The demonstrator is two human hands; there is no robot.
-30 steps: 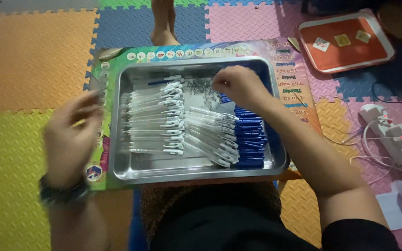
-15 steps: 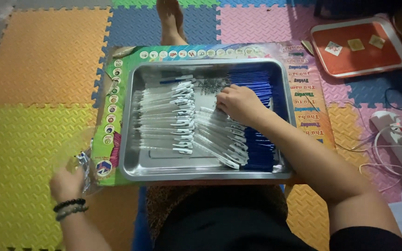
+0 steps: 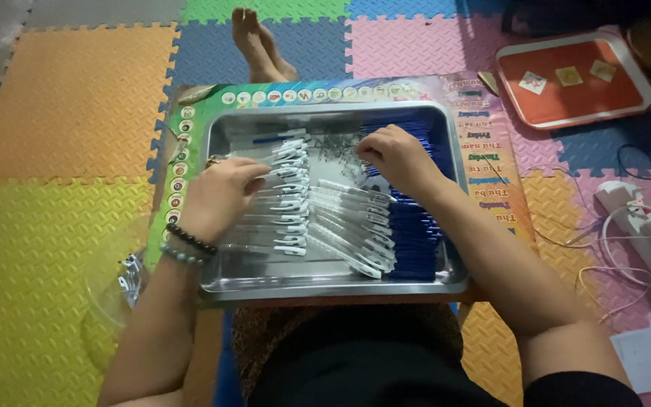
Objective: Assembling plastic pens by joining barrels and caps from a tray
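Head view, the only one. The person sits on the floor with a steel tray (image 3: 461, 280) resting on a low surface (image 3: 491, 188) covered by a colourful printed chart.

Left hand (image 3: 220, 197): lies flat on the left row of clear pens (image 3: 284, 197), fingers (image 3: 254, 177) spread and pressing down, closed on nothing. A bead bracelet (image 3: 188, 245) sits on that wrist.

Right hand (image 3: 401, 157): set over the far right part of the tray, fingers (image 3: 371, 147) curled down among the pens just under them. Whether they grip a pen cannot be told.

Contents of the tray: under and beside the left fingers, a neat column of clear pens with white clips. Between the two hands, a second batch (image 3: 348, 234) lies slanted and less orderly. Under and beyond the right fingers, a stack of blue pens (image 3: 414, 230) runs along the right wall. A patch of small dark bits (image 3: 333, 151) lies loose between the two sets of fingers.

Judged progress: most pens appear sorted into rows; the slanted middle batch and the loose bits look unfinished.

Room: foam puzzle mats (image 3: 69, 105) in orange, yellow, blue and pink cover the floor. An orange tray (image 3: 574, 90) lies far right of the right fingers; a power strip (image 3: 646, 226) with cables sits to the right. Bare feet (image 3: 259, 45) of a person show beyond the tray.
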